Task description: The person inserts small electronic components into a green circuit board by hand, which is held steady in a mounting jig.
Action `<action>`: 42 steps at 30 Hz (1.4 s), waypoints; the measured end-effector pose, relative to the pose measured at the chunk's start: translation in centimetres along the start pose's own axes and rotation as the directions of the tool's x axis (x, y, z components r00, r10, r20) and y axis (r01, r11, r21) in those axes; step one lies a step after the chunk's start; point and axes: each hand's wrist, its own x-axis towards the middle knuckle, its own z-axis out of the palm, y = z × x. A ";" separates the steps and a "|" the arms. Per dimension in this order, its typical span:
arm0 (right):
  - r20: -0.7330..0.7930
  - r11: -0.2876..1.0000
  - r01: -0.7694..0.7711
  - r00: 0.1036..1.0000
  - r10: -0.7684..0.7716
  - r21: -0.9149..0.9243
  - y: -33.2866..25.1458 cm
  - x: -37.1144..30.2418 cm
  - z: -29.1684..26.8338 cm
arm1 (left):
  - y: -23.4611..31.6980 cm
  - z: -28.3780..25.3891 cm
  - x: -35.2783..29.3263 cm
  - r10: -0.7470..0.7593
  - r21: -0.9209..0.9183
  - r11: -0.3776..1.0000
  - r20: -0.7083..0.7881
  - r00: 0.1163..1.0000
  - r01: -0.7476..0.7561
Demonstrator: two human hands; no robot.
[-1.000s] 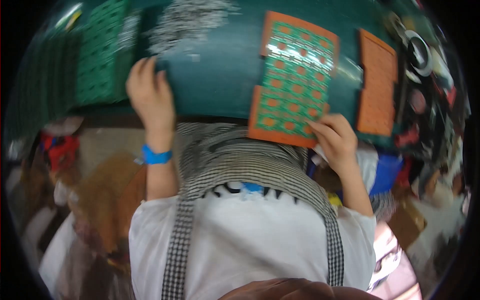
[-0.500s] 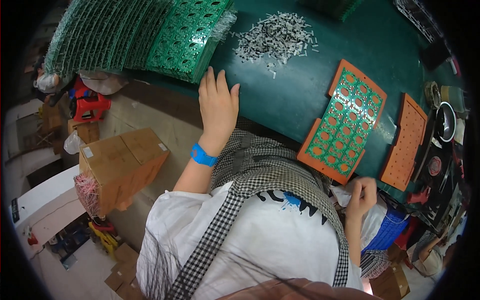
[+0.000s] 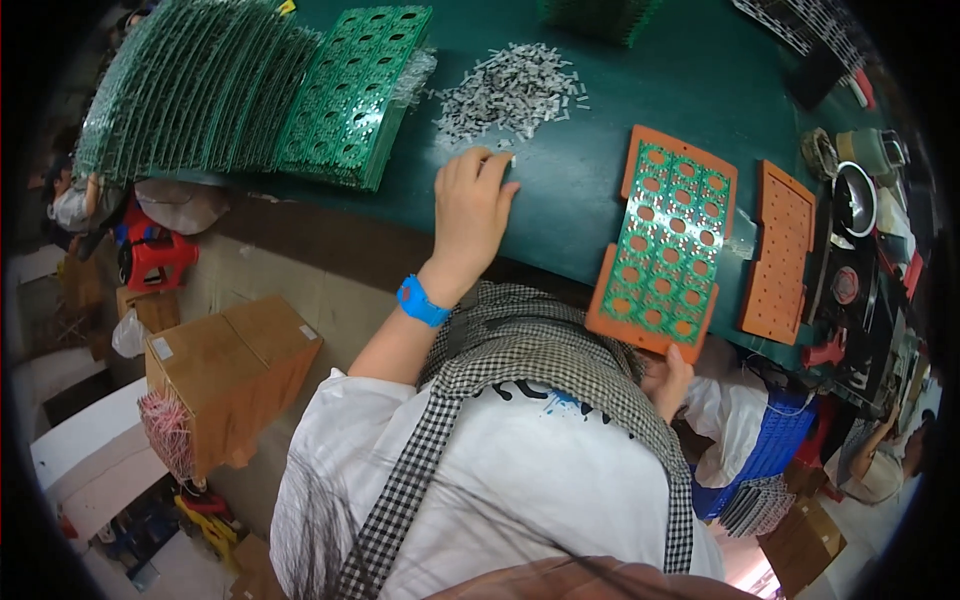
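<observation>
My left hand (image 3: 470,215) moved forward since earlier frame, fingers now spread at edge of heap of small grey metal pins (image 3: 510,92) on green desk (image 3: 590,170). Right hand (image 3: 668,378) pinching near edge of orange tray with green perforated board (image 3: 665,245), as before.

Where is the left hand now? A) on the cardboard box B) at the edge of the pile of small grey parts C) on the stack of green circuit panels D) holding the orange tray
B: the left hand has its fingertips at the near edge of the pile of small grey parts on the green table; the right hand is at the orange tray with the green holed panel.
</observation>
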 end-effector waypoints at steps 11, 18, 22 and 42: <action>-0.027 0.730 0.347 0.894 -0.447 -0.589 -20.3 18.2 -2.4 | -1.7 0.6 3.4 0.002 -0.194 0.981 0.145 0.989 0.027; 0.373 0.606 0.213 0.915 0.151 -0.767 -19.8 25.4 5.6 | -1.2 0.5 3.1 -0.160 -0.099 0.982 0.033 0.987 0.163; 0.537 0.340 0.433 0.776 0.331 -0.835 -14.7 27.1 11.2 | -1.0 0.2 4.2 -0.220 -0.251 0.932 0.179 0.959 0.261; 0.736 0.066 0.756 0.650 -0.188 -0.651 -9.1 17.9 16.6 | 2.1 2.3 5.4 -0.029 -0.342 0.935 0.195 0.980 0.096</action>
